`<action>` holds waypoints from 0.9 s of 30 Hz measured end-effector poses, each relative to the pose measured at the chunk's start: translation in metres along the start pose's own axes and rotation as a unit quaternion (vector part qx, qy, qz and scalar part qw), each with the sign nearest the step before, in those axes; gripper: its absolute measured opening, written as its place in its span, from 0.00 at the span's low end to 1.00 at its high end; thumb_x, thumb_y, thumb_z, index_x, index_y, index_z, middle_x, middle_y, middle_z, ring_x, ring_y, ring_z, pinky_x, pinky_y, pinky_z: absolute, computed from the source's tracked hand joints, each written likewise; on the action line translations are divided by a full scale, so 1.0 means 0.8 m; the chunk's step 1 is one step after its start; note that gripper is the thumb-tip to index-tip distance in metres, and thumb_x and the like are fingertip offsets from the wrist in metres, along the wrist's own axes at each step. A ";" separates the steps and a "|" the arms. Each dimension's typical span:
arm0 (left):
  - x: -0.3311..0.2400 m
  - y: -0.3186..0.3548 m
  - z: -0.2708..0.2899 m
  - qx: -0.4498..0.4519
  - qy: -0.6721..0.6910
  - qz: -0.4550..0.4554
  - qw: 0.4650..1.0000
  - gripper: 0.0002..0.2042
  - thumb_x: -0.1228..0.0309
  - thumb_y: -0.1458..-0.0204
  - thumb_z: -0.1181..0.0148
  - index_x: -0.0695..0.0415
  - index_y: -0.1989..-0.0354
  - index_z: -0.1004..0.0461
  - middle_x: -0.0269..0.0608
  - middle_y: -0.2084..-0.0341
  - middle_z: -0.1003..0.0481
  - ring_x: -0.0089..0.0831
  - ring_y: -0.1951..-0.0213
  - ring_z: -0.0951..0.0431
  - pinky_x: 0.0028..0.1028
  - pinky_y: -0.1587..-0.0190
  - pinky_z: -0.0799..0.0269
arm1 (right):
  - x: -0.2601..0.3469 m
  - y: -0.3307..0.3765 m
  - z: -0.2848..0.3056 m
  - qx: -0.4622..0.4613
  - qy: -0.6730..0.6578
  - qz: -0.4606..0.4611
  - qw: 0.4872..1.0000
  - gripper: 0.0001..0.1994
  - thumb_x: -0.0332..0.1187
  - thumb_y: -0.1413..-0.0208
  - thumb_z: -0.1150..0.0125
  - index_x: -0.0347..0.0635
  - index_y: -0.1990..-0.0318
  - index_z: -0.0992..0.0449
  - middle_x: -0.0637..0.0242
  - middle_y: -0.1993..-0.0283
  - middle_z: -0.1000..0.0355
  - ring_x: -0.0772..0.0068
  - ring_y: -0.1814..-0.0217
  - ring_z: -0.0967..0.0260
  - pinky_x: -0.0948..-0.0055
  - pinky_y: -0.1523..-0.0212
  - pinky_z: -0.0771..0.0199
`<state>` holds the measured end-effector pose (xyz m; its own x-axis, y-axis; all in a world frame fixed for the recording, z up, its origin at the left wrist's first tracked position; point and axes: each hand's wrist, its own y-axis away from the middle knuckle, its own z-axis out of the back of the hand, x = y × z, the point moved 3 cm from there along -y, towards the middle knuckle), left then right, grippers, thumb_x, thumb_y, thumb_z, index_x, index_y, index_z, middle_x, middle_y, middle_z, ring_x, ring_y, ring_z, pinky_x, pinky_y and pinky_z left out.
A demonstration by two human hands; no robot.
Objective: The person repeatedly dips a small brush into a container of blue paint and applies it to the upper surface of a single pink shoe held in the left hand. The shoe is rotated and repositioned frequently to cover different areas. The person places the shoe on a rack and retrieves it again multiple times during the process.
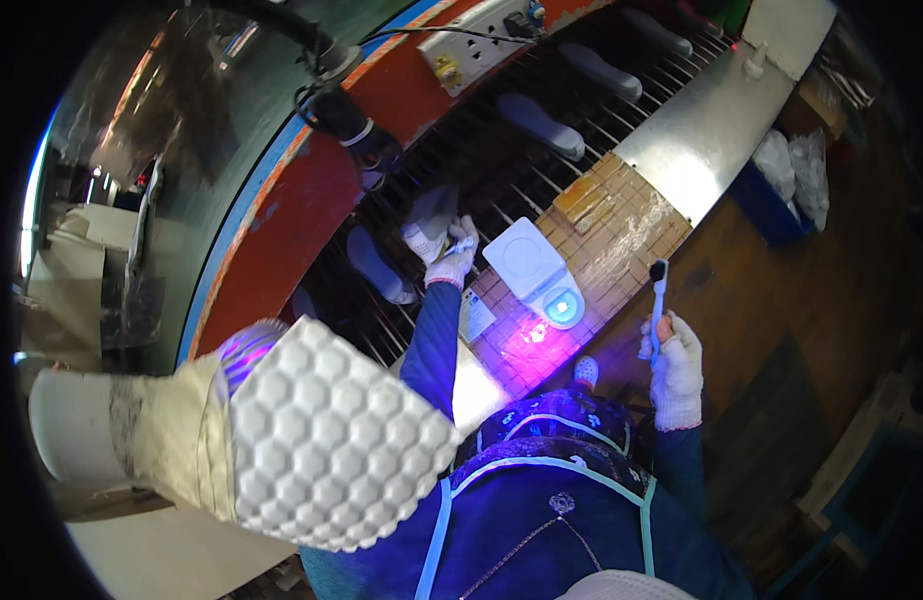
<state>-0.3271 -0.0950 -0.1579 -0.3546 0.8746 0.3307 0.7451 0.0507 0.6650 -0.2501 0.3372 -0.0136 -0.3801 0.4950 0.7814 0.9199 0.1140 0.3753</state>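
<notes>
My left hand [454, 262], in a white knit glove, is closed around a grey and white shoe sole [432, 222] above the dark slatted rack. Its fingers hide part of the sole. On the right, my gloved right hand [676, 372] grips a small brush [660, 290] with a pale blue handle and dark bristles, held upright over the floor beside the bench. Between the hands stands a white plastic dispenser [525, 258] with a round cup [562, 307] lit blue at its near end. It rests on the tape-covered board [622, 225], apart from both hands.
More grey soles [539, 125] lie along the slatted rack [502, 185]. A white honeycomb-textured panel [332, 440] fills the near left. Beyond the rack are a power strip [472, 50] and a black jointed arm [347, 125]. A blue bin [772, 205] holds plastic bags.
</notes>
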 end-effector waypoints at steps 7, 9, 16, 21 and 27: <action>0.007 -0.105 0.013 -0.056 -0.068 -0.043 0.995 0.19 0.55 0.41 0.50 0.58 0.55 0.27 0.43 0.63 0.24 0.39 0.65 0.22 0.57 0.47 0.30 | -0.016 0.000 0.021 -0.054 -0.039 -0.005 0.998 0.12 0.34 0.39 0.38 0.33 0.55 0.24 0.67 0.65 0.27 0.80 0.69 0.35 0.80 0.68 0.35; -0.004 -0.122 0.021 -0.141 -0.103 -0.048 0.984 0.18 0.54 0.39 0.53 0.55 0.56 0.26 0.42 0.63 0.23 0.40 0.65 0.21 0.57 0.47 0.30 | -0.024 0.002 0.028 -0.053 -0.058 -0.008 0.997 0.12 0.34 0.39 0.38 0.33 0.55 0.24 0.68 0.65 0.27 0.80 0.69 0.35 0.80 0.67 0.35; 0.009 -0.137 -0.011 -0.090 -0.151 -0.048 0.983 0.27 0.52 0.34 0.64 0.61 0.36 0.40 0.53 0.44 0.28 0.53 0.38 0.33 0.60 0.35 0.46 | -0.044 0.009 0.070 -0.061 -0.037 -0.016 0.997 0.15 0.37 0.37 0.41 0.34 0.51 0.28 0.67 0.62 0.28 0.78 0.67 0.33 0.77 0.67 0.33; -0.024 -0.046 -0.018 -0.038 -0.579 -0.024 0.814 0.33 0.41 0.38 0.71 0.48 0.31 0.45 0.39 0.30 0.45 0.42 0.28 0.50 0.53 0.29 0.62 | -0.045 -0.008 0.073 -0.053 -0.034 -0.024 0.998 0.14 0.38 0.36 0.43 0.36 0.54 0.27 0.68 0.65 0.28 0.81 0.70 0.36 0.79 0.70 0.36; -0.035 0.120 0.041 -0.093 -0.339 -0.176 0.919 0.38 0.38 0.37 0.73 0.54 0.27 0.53 0.47 0.29 0.46 0.44 0.28 0.49 0.47 0.30 0.54 | -0.040 -0.102 0.018 0.067 0.023 -0.062 0.996 0.13 0.42 0.33 0.49 0.41 0.59 0.28 0.67 0.67 0.28 0.84 0.77 0.43 0.80 0.77 0.44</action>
<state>-0.2270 -0.0986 -0.1254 -0.0742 0.9227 -0.3783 0.5192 0.3596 0.7753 -0.3117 0.3247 -0.0766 -0.4927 0.4308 0.7561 0.8691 0.2867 0.4030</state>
